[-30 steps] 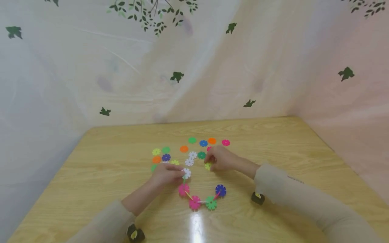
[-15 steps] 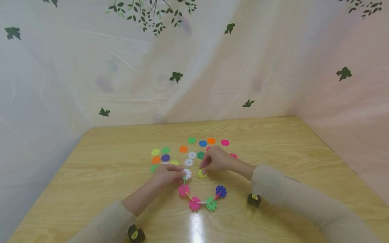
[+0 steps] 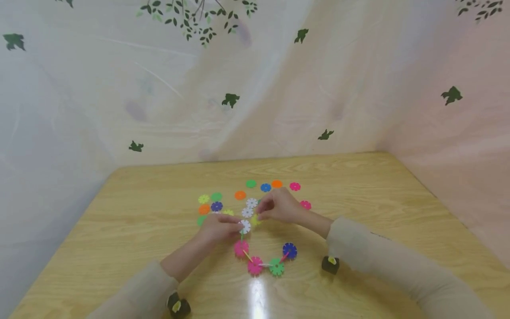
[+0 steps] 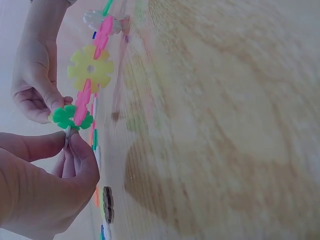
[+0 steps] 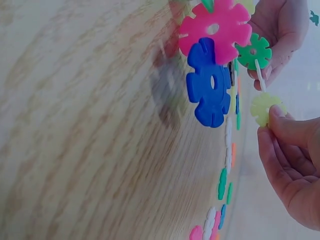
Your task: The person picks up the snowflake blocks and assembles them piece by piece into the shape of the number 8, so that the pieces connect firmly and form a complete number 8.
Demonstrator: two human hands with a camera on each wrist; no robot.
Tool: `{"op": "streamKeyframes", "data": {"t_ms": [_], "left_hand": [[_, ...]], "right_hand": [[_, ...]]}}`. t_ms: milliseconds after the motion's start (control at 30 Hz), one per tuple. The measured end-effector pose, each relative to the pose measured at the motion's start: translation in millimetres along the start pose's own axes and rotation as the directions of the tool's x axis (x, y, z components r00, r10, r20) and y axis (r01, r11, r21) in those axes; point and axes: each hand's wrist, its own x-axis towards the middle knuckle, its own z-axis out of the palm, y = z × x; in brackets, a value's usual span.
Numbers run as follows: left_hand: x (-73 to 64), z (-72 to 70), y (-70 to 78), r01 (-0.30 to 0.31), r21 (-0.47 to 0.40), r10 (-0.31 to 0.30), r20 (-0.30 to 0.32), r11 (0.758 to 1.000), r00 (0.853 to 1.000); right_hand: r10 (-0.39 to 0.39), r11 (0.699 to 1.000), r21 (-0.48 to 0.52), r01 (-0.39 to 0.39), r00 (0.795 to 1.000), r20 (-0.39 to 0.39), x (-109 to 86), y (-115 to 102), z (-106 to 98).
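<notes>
My left hand (image 3: 219,228) pinches a white snowflake disc (image 3: 245,227) at the left end of a joined chain. The same white disc appears edge-on in the left wrist view. My right hand (image 3: 282,206) pinches a yellow snowflake disc (image 5: 262,109) between thumb and finger. In the right wrist view the yellow disc touches the white one, but I cannot tell whether their slots interlock. From the white disc the chain curves through a green disc (image 5: 253,51), two pink discs (image 3: 255,266), another green disc (image 3: 276,266) and a blue disc (image 3: 289,250), with edge-on discs between.
Loose discs lie on the wooden table (image 3: 159,199) behind the hands, among them an orange one (image 3: 240,195), a dark blue one (image 3: 217,207) and a pink one (image 3: 295,186). A patterned cloth (image 3: 179,110) hangs around the table.
My right hand has brought the yellow disc leftward to the white disc. My left hand has stayed in place with the white disc.
</notes>
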Motion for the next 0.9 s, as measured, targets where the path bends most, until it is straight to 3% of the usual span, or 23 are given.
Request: {"op": "streamKeyframes", "data": {"t_ms": [467, 900], "left_hand": [[4.5, -0.6, 0.5, 0.014, -0.018, -0.014, -0.005, 1.0, 1.0], [2.3, -1.5, 1.3, 0.0, 0.004, 0.0, -0.005, 1.0, 1.0]], "right_hand": [[0.0, 1.0, 0.024, 0.002, 0.998, -0.058, 0.5, -4.9, 4.7], [0.022, 0.999, 0.037, -0.02, 0.999, -0.042, 0.6, -6.2, 7.5]]}}
